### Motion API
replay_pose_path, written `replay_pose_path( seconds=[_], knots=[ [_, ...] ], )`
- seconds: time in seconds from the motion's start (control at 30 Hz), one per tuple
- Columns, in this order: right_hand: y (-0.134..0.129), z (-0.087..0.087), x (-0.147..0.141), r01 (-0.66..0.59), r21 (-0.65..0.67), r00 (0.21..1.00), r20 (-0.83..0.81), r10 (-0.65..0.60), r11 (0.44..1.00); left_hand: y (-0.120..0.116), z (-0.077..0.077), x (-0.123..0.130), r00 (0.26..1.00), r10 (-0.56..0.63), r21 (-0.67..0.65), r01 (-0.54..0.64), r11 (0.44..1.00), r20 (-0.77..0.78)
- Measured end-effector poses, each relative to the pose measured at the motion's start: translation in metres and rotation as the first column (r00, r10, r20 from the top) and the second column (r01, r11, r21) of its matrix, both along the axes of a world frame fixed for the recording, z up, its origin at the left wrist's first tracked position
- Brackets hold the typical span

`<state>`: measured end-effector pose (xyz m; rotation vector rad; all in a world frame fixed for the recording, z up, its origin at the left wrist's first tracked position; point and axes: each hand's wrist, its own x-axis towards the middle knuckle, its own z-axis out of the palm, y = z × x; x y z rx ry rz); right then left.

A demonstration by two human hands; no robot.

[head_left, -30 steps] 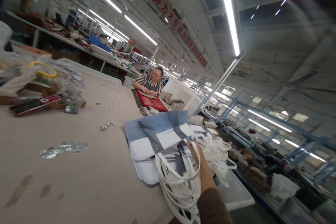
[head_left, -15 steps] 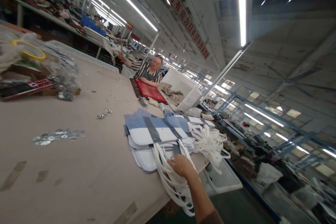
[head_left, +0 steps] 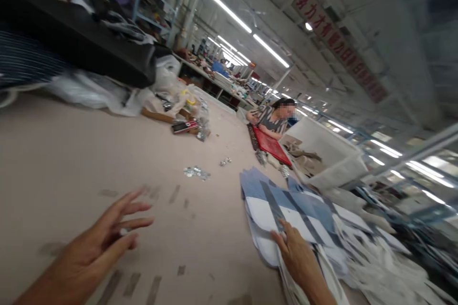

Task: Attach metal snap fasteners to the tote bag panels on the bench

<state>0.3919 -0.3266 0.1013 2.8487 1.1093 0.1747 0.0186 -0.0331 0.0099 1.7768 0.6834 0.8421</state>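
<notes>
My left hand (head_left: 107, 240) hovers over the bare left part of the table, fingers spread and thumb apart. A small shiny spot shows at its fingers; blur hides what it is. On the right, my right hand (head_left: 298, 252) reaches over a stack of blue and white bag panels (head_left: 263, 212) with grey straps, thumb and fingers stretched out and apart. It seems to touch the top panel. A small pale spot shows between its thumb and forefinger, too blurred to name. White cord-like handles (head_left: 382, 262) hang from the stack. Loose metal discs (head_left: 196, 172) lie at mid-table.
A striped coil (head_left: 225, 162) lies past the discs. Bagged metal parts (head_left: 202, 124) and a dark roll (head_left: 118, 57) fill the far left. Across the table a person (head_left: 272, 119) leans by a red tray (head_left: 270, 145), beside a white bin (head_left: 332, 145).
The view has swung left, bringing the dark roll into sight. My left hand has come into view. My right hand has moved from the white handles up onto the panels, its fingers opening.
</notes>
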Motion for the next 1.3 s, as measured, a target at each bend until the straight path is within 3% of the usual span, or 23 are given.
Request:
replay_pose_path(
  seconds=[0.1,0.2,0.3,0.4,0.47,0.5,0.57,0.63,0.73,0.9,1.07,1.3],
  knots=[
    [0.063,-0.034,-0.017,-0.132,0.054,0.991,-0.021,0.133,0.990,-0.002,0.002,-0.009,0.998,-0.049,-0.081,0.053,0.995,0.050],
    [0.108,-0.058,-0.027,-0.076,-0.015,0.997,0.010,0.077,0.997,-0.001,0.008,-0.011,0.996,-0.013,0.033,0.010,0.999,0.090],
    [0.130,-0.068,-0.025,-0.018,-0.068,0.999,0.035,0.020,0.997,0.000,0.012,-0.014,0.995,-0.014,0.135,0.001,0.991,0.096],
    [0.144,-0.067,-0.037,-0.109,0.088,0.994,0.022,0.107,0.990,0.000,0.013,-0.014,0.996,-0.046,0.178,0.030,0.984,0.082],
    [0.154,-0.062,-0.066,-0.243,0.349,0.958,-0.062,0.282,0.905,-0.001,0.011,-0.011,0.995,-0.072,0.185,0.058,0.981,0.073],
    [0.160,-0.058,-0.085,-0.295,0.491,0.910,-0.118,0.398,0.820,-0.002,0.009,-0.008,0.994,-0.086,0.181,0.072,0.981,0.069],
    [0.173,-0.051,-0.130,-0.340,0.676,0.737,-0.240,0.632,0.654,-0.004,0.004,-0.003,0.992,-0.112,0.159,0.101,0.982,0.060],
    [0.185,-0.043,-0.172,-0.375,0.752,0.573,-0.272,0.773,0.542,-0.005,-0.001,0.001,0.989,-0.140,0.128,0.134,0.983,0.043],
    [0.196,-0.037,-0.210,-0.439,0.763,0.445,-0.274,0.852,0.475,-0.005,-0.007,0.002,0.985,-0.172,0.102,0.169,0.980,0.025],
    [0.202,-0.045,-0.217,-0.453,0.774,0.404,-0.265,0.876,0.443,-0.004,-0.015,-0.001,0.969,-0.248,0.098,0.246,0.964,0.009],
    [0.205,-0.053,-0.218,-0.453,0.764,0.410,-0.279,0.868,0.460,-0.003,-0.020,0.000,0.964,-0.267,0.091,0.267,0.959,-0.021],
    [0.209,-0.058,-0.225,-0.426,0.788,0.475,-0.224,0.851,0.445,-0.004,-0.018,0.005,0.967,-0.253,0.176,0.254,0.951,-0.029]
  ],
)
